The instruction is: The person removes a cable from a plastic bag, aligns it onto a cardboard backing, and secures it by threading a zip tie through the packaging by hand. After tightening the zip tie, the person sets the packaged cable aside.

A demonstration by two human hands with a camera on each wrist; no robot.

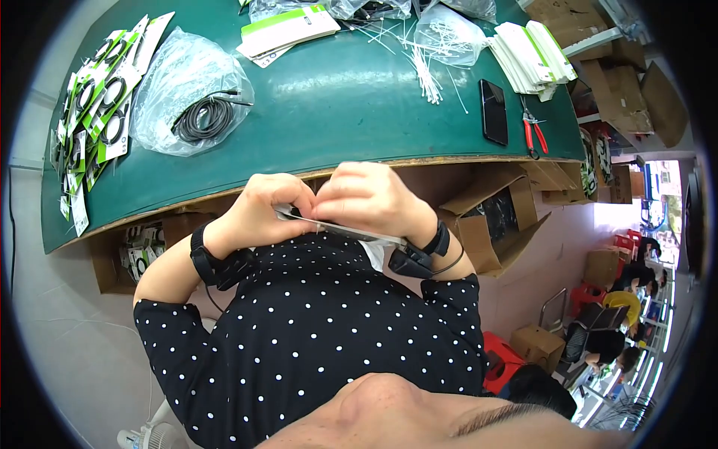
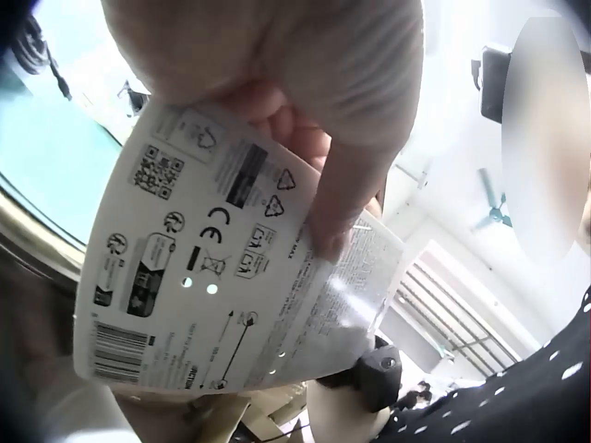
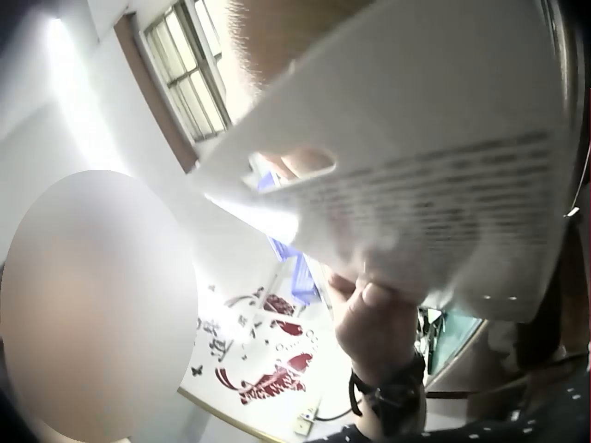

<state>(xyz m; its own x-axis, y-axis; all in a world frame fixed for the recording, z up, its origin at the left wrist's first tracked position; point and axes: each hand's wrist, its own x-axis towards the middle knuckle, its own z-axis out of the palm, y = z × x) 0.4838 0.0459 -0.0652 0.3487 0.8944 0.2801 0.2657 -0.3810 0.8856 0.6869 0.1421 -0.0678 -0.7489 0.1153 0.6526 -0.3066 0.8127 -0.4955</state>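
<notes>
On the back of my card (image 2: 277, 305) I can read a CE mark (image 2: 220, 219), beside a QR code (image 2: 159, 171), a barcode (image 2: 120, 346), recycling triangles (image 2: 284, 179) and a crossed-out bin sign (image 2: 212, 265). The fine print and the red wall characters (image 3: 242, 355) are too blurred to read.

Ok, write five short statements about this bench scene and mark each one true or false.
1. The left hand and the right hand both hold the card. True.
2. A phone lies on the table beside red-handled cutters. True.
3. The card lies flat on the table. False: it is held off the table, near the person's chest.
4. The coiled cable lies bare on the table. False: the cable sits inside a clear bag.
5. The card's printed side shows a barcode. True.
</notes>
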